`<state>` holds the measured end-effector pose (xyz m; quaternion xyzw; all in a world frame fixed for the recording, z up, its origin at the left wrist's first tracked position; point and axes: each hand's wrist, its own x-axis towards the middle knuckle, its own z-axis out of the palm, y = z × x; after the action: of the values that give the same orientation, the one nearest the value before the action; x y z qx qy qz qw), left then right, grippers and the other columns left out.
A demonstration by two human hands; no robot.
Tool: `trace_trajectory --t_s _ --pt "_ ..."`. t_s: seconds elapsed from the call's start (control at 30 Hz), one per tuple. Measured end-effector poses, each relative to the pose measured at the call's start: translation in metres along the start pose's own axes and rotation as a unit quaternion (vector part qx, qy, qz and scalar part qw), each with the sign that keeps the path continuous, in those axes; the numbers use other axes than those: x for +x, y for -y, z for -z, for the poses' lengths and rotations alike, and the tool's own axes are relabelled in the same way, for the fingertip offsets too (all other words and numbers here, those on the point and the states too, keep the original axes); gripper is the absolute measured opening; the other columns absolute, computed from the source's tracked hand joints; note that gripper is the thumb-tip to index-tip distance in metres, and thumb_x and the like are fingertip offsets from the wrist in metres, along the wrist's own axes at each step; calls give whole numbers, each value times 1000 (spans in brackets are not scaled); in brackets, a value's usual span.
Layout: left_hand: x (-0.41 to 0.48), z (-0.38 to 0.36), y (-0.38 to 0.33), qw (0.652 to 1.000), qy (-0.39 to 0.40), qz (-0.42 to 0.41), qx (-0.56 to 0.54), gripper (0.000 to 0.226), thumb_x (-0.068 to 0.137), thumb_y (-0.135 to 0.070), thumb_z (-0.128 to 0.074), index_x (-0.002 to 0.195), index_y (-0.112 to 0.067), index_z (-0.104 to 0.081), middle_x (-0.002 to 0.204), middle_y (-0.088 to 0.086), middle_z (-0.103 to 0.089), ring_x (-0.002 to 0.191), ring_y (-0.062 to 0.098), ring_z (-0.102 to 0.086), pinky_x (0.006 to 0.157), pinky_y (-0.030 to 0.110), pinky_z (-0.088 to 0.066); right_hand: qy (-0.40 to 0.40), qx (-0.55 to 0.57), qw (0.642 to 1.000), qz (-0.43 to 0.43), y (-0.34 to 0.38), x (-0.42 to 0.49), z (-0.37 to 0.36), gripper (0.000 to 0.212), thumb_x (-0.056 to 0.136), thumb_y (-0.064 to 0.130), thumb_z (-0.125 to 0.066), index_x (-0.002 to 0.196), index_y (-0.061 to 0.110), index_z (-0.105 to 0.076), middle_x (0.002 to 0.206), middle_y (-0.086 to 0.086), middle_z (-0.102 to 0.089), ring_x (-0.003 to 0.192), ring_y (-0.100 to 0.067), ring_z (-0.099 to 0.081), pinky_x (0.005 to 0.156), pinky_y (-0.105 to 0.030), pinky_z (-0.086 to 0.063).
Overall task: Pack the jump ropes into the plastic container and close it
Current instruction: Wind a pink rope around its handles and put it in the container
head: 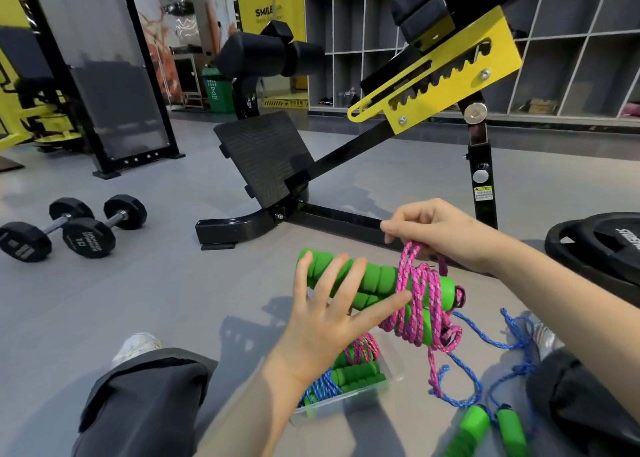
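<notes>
My left hand (332, 314) holds the two green foam handles (377, 276) of a pink jump rope against its palm, fingers spread. The pink cord (420, 304) is coiled around the handles' right end. Above them my right hand (436, 228) pinches a loop of that pink cord. Below, a clear plastic container (391, 380) sits on the floor between my legs and holds bundled ropes with green handles, one pink, one blue. A loose blue jump rope (498, 363) lies to the right, its green handles (485, 425) near the bottom edge. I see no lid.
A black and yellow weight bench (346, 158) stands just behind the hands. Two black dumbbells (69, 228) lie on the grey floor at left. Black weight plates (599, 242) are stacked at right. My legs (145, 397) frame the container.
</notes>
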<state>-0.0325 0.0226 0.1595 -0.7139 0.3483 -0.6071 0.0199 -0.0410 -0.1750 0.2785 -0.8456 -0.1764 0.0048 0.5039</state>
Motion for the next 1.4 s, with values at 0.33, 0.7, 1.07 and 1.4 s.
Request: trace_trajectory --t_s 0.33,0.7,1.07,1.4 --pt "5 -1 2 999 -9 33 41 70 96 8 -25 151 -36 -16 121 13 -42 113 26 -47 96 59 -40 -119 185 949 -226 -66 -24 -57 38 96 -8 -33 68 15 -44 62 2 -49 57 -8 -47 52 -17 -42" --pt "-12 -15 8 992 40 74 90 67 93 4 -40 145 -36 -29 122 15 -42 115 30 -45 97 61 -38 -235 112 961 -95 -65 -53 -149 28 100 19 -37 82 9 -57 50 -1 -40 46 -12 -38 48 -26 -36" --pt "-16 -16 10 980 98 121 123 68 94 9 -21 147 -33 -26 121 16 -42 113 31 -45 97 60 -37 -83 -87 990 -71 -47 -68 -142 21 94 25 -50 76 19 -41 63 4 -39 55 -9 -33 54 -24 -29" --pt "-22 -15 16 973 149 121 131 85 70 9 -28 144 -32 -36 119 16 -42 112 32 -43 97 58 -32 33 -330 943 -7 5 -65 -85 15 95 32 -44 96 20 -54 78 2 -56 76 -21 -51 68 -35 -44"
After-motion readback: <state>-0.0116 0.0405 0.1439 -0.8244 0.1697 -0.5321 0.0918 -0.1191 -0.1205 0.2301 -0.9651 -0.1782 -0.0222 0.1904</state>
